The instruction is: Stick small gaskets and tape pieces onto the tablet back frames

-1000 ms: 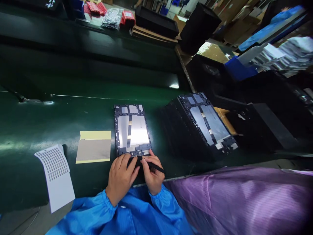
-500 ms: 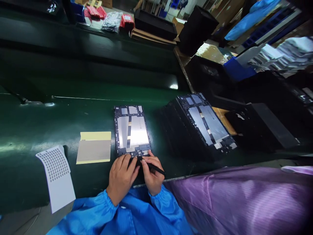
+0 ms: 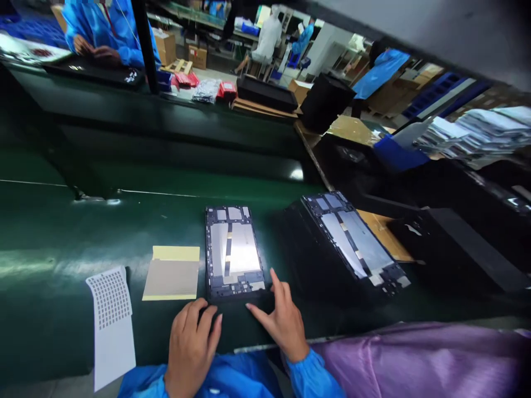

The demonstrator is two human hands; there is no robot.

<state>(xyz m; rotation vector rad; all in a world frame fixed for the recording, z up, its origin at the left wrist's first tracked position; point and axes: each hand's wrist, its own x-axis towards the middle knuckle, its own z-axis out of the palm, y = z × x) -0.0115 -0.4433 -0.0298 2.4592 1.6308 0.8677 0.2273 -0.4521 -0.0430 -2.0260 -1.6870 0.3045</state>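
Tablet frame (image 3: 234,258) lies flat on the green bench (image 3: 62,243), back side up, shiny metal plate showing, long edge running away from the person. Left hand (image 3: 191,345) rests palm down on the bench just below the frame's near edge, fingers loosely curled, fingertips touching or almost touching that edge; holds nothing visible. Right hand (image 3: 281,319) spread wide, fingers splayed, thumb toward the frame's near right corner, index tip close beside it; empty as far as shows. Both wrists in blue sleeves (image 3: 232,381). Yellow-backed sheet (image 3: 172,273) lies just left of the frame, not touching it. White sheet with a grid of small dots (image 3: 111,318) farther left, near end hanging over the bench edge. Black stack (image 3: 340,249) to the right of the frame with another frame on top, tilted. Purple cloth (image 3: 415,359) at lower right. Black trays and boxes (image 3: 452,249) further right. Another person in blue (image 3: 103,33) at a far bench, top left.
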